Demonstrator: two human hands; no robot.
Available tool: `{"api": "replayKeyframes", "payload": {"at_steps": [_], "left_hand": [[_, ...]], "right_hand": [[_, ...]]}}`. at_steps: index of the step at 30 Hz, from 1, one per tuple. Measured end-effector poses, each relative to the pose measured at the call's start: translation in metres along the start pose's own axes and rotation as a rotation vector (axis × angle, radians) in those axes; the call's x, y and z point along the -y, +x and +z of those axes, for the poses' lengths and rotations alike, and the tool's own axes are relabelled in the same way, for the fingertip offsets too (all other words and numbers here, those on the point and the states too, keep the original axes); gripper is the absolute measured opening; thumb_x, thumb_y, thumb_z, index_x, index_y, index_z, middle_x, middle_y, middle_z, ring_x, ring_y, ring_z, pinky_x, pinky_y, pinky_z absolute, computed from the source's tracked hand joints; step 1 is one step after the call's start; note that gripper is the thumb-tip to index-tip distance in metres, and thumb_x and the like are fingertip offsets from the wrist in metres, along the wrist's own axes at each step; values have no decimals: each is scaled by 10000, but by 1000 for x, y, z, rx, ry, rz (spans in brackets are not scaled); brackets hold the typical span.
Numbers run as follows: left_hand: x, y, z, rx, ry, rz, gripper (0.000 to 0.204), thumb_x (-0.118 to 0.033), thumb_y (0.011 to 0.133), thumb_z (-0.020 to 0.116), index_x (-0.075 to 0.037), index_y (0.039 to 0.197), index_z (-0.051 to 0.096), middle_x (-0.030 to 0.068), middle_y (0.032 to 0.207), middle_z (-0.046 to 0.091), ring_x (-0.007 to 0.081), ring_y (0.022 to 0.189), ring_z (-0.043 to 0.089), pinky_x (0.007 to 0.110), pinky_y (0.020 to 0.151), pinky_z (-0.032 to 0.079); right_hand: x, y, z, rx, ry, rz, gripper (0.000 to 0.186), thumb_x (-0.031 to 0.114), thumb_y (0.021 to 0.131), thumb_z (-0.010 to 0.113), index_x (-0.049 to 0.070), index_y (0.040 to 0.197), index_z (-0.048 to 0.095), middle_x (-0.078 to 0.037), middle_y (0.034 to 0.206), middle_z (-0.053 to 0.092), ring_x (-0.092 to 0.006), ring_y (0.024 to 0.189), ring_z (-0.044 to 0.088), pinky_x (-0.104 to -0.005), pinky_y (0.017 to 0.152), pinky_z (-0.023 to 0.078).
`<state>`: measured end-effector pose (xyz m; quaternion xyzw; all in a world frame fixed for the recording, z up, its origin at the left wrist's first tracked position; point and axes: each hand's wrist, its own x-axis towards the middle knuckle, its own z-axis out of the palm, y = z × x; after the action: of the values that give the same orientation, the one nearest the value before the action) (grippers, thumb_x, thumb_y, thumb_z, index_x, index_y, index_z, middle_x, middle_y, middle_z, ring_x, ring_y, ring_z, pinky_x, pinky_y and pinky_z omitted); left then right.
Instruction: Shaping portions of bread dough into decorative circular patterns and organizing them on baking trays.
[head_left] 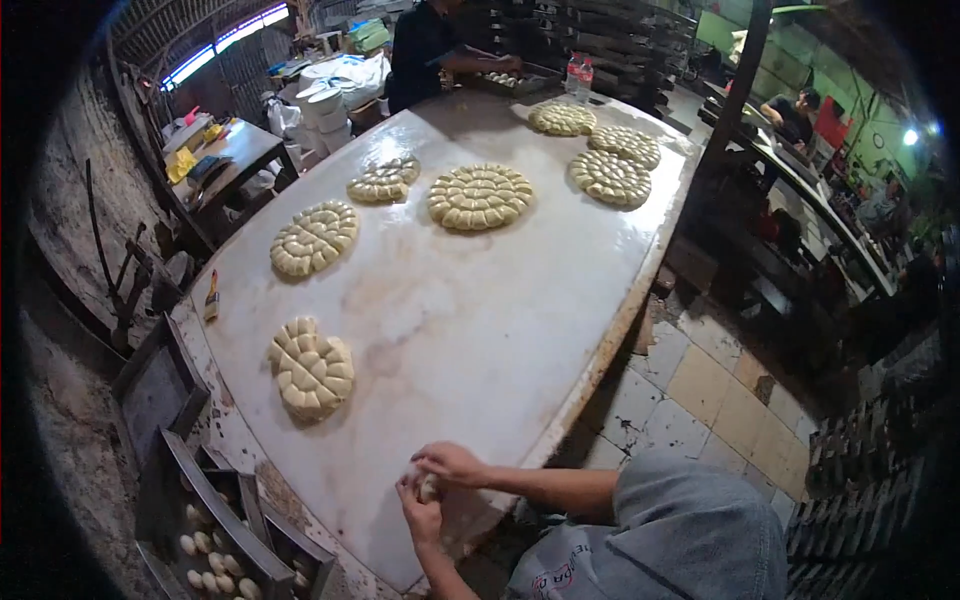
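Over the near end of the pale tabletop (pixel 450 340), my two hands are together around a small pale dough piece (pixel 429 489). My left hand (pixel 422 515) is curled along its near side. My right hand (pixel 450 463) closes over it from the other side, its fingers bent. Part of the dough is hidden by the fingers. The nearest dough cluster on the table is a scored, segmented round (pixel 311 370), up and to the left of my hands.
More segmented dough rounds (pixel 480 197) lie farther up the table. A brush (pixel 211 296) rests by the left edge. Trays (pixel 215 500) with several dough balls stand at the lower left. At the far end a person (pixel 420 55) works beside a tray and bottles (pixel 579 76).
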<state>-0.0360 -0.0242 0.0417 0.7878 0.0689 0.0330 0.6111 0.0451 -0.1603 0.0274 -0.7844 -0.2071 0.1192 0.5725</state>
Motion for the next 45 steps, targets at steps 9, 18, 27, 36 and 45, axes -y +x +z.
{"api": "replayKeyframes", "payload": {"at_steps": [9,18,27,36,45], "left_hand": [[15,-10,-27,156,-342,-314,404,-3,763,645,16,1119,458,88,945,541,190,845,559,298,768,484],[55,106,9,-65,878,712,409,-254,739,723,27,998,579,171,876,631,278,726,582,377,631,492],[-35,30,104,-126,1306,390,146,-182,867,531,-46,817,540,90,751,546,230,609,498,381,670,454],[-32,96,92,-396,2724,726,139,-202,854,558,-64,869,550,108,867,529,257,770,511,376,760,440],[60,15,-7,-352,1479,-134,305,-206,833,597,-34,1079,543,178,1038,557,310,891,530,389,789,460]], "right_hand": [[-25,-33,-156,40,-132,198,284,299,828,573,59,974,617,-107,766,639,-214,680,611,-352,646,485],[-88,-44,-289,-378,-944,-100,402,335,703,649,83,994,534,-107,944,496,-292,934,465,-401,812,389],[-82,-12,-221,-487,-723,-193,185,206,715,570,53,811,528,-101,875,494,-283,861,475,-383,772,407],[-106,30,-323,-739,-777,83,131,156,706,572,54,783,541,-131,908,496,-290,846,472,-403,749,409],[-120,-9,-310,-300,-849,-176,76,88,662,557,66,702,619,-117,758,612,-304,847,566,-403,822,429]]}}
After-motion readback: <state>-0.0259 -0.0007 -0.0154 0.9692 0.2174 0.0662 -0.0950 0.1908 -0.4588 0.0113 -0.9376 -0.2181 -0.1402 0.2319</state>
